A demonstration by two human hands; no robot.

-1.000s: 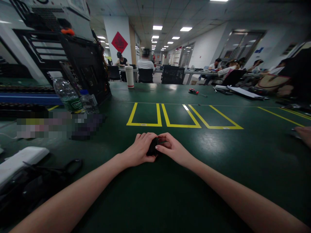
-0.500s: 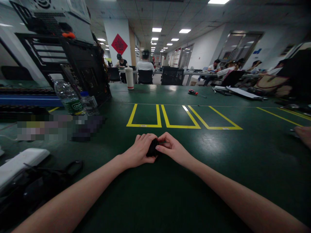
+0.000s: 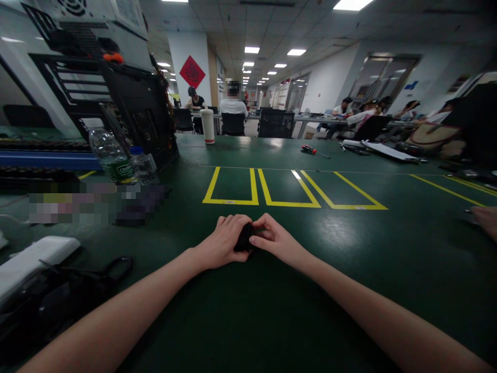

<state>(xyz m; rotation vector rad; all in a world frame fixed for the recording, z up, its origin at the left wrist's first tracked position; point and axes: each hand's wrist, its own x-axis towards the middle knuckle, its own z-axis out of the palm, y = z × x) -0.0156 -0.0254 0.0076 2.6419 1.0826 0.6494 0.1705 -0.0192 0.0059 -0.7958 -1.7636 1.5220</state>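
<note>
A small black object (image 3: 244, 239), its kind too dark and covered to make out, rests at the middle of the dark green table (image 3: 248, 321). Wrapped around its left side and top is my left hand (image 3: 223, 239), fingers closed over it. My right hand (image 3: 275, 235) meets it from the right, thumb and fingertips pinched at its edge; whether something small sits in that pinch is hidden. Beyond both hands lie three yellow tape outlines (image 3: 262, 202) on the tabletop.
On the left stand clear plastic bottles (image 3: 111, 155), a computer case (image 3: 140, 114), a white power strip (image 3: 42, 259) and a black bundle (image 3: 70, 300). Farther back are a white tumbler (image 3: 208, 127) and a red screwdriver (image 3: 309, 149). Another person's hand (image 3: 487, 220) shows at the right edge.
The view has tilted very slightly. Both my hands keep their hold and place on the black object. The other person's hand at the right edge has shifted slightly.
</note>
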